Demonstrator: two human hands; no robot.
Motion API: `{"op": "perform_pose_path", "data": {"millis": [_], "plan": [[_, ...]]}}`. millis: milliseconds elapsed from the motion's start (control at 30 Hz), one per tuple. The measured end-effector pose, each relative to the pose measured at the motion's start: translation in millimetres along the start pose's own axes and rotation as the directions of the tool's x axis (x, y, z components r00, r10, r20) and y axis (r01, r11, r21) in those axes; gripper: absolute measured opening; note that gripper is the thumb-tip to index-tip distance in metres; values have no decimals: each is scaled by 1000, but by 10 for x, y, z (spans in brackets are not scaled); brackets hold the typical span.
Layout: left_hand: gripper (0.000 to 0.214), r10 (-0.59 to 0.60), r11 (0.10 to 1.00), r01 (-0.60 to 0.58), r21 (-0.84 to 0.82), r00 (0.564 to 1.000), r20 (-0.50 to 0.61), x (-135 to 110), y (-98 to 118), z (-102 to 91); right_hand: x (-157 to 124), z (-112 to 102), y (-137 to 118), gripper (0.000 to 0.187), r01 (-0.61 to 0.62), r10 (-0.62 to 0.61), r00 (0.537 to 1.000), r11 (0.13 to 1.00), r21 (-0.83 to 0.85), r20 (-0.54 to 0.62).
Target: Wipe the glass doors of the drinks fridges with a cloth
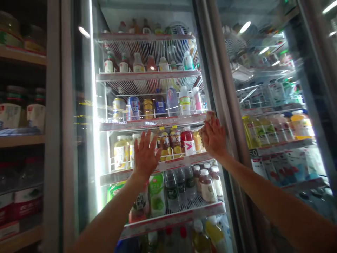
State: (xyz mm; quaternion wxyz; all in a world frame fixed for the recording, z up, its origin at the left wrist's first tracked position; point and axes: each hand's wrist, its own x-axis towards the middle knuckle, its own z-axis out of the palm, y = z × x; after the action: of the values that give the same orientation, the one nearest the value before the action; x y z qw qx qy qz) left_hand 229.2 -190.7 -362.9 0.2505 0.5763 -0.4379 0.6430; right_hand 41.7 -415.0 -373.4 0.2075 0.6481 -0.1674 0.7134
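Note:
I face an open drinks fridge. My left hand [146,153] is raised with its fingers spread, palm toward the third shelf [181,162], in front of yellow juice bottles [121,151]; it holds nothing. My right hand [213,136] is at the right end of the same shelf, against the fridge's grey door post [223,88]. Its fingers are pressed together around something pale that I cannot make out. Between my hands stand orange-labelled bottles [170,142] and a red bottle [188,141].
Upper shelves hold cans [133,107] and small bottles. Below stand dark water bottles [172,189] and a green-labelled bottle [156,195]. The glass door [84,140] stands at the left. A second closed fridge [276,130] is on the right, and wooden shelves of jars [21,116] on the far left.

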Motion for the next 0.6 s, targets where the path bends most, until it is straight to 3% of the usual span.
{"op": "perform_pose_path", "data": {"millis": [133,267,300,367,433,467,533,600], "plan": [[47,7,1000,-7,2,999,36,-27,-25,20,-10,-23,40,47,74,-74,996,997,4,40],[48,20,999,-21,39,1000,21,-60,-92,14,6,43,-340,48,-130,129,989,991,-17,-72],[48,18,999,-18,45,1000,12,-68,-114,9,15,74,-492,49,-94,93,994,996,-6,-65],[48,18,999,-19,47,1000,9,-99,-181,-11,31,133,-758,49,162,-163,987,985,54,17],[50,13,999,-14,51,1000,19,-154,-284,-51,72,173,-875,52,400,-412,908,907,130,83],[50,11,998,-13,56,1000,26,-186,-343,-76,112,188,-868,53,420,-433,897,897,141,85],[52,4,998,-6,68,999,41,-247,-455,-128,216,219,-776,52,239,-243,970,966,94,29],[53,-12,997,8,77,999,46,-289,-533,-166,303,247,-691,52,4,-2,999,999,50,-49]]}}
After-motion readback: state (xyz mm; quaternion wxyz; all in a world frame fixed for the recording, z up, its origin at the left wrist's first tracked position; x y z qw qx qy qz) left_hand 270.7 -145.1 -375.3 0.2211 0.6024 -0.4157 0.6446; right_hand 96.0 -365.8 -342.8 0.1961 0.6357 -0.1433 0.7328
